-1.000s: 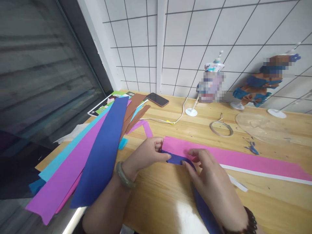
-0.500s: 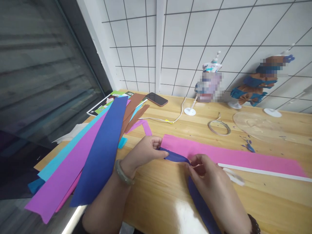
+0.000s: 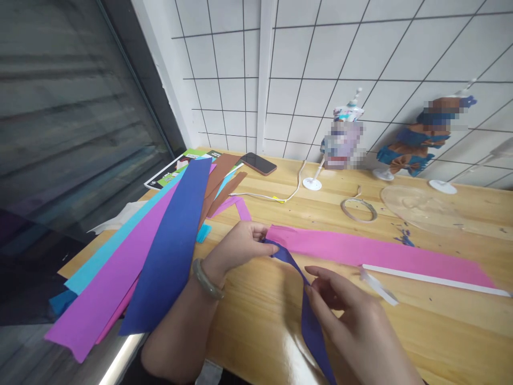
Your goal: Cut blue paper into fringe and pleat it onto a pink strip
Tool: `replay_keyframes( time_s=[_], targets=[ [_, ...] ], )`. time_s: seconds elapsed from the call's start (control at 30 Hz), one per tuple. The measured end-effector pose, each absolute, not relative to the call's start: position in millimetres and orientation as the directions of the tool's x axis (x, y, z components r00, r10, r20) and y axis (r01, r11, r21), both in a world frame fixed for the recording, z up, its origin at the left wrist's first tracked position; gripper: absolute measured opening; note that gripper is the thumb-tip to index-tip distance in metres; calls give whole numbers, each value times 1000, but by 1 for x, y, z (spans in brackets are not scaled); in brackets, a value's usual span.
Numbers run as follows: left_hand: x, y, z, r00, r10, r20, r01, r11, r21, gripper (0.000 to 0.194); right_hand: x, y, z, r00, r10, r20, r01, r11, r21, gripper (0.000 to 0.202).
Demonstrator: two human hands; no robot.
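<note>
A long, narrow blue paper strip (image 3: 316, 339) runs from my left hand down past my right hand to the bottom edge of the view. My left hand (image 3: 246, 243) pinches its upper end, the thumb pressed on top, beside the left end of a pink paper strip (image 3: 377, 251) lying on the table. At the blue strip's bend, my right hand (image 3: 344, 299) holds it loosely at the thumb tip; the index finger is lifted a little apart. Some of my right fingers are hidden behind the hand. White tape (image 3: 433, 279) lies along the pink strip's near edge.
Purple, light-blue and brown strips and a wide blue sheet (image 3: 172, 251) are piled left. Behind are a phone (image 3: 259, 163), a white cable (image 3: 294, 191), a tape ring (image 3: 359, 209), a clear disc (image 3: 417, 206) and figures on white stands (image 3: 312, 184). A tiled wall backs the table.
My right hand has shifted slightly down and its index finger has lifted from the thumb. The blue strip now slants more steeply between my hands. My left hand keeps its grip.
</note>
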State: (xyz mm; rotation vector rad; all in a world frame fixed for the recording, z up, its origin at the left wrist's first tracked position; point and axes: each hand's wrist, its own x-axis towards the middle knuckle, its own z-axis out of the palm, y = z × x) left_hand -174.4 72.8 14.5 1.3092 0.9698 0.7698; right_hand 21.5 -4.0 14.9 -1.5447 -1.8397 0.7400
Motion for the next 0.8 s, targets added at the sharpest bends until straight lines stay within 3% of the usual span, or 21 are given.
replay_keyframes(
  time_s=[0.17, 0.33, 0.6, 0.8],
  targets=[
    [-174, 73, 14, 428, 890, -158, 71, 141, 987, 18, 17, 0, 17, -196, 979, -60, 504, 48, -863, 34],
    [-173, 73, 15, 489, 861, -139, 17, 150, 989, 20, 16, 13, 11, -184, 983, 19, 556, 120, -823, 22],
    [-175, 71, 16, 421, 893, -158, 121, 117, 986, 20, 5, 16, 12, -240, 970, -26, 604, 129, -786, 27],
    [-174, 72, 17, 414, 898, -147, 94, 119, 988, 16, -4, 7, 24, -232, 971, 53, 685, 202, -700, 26]
  ],
)
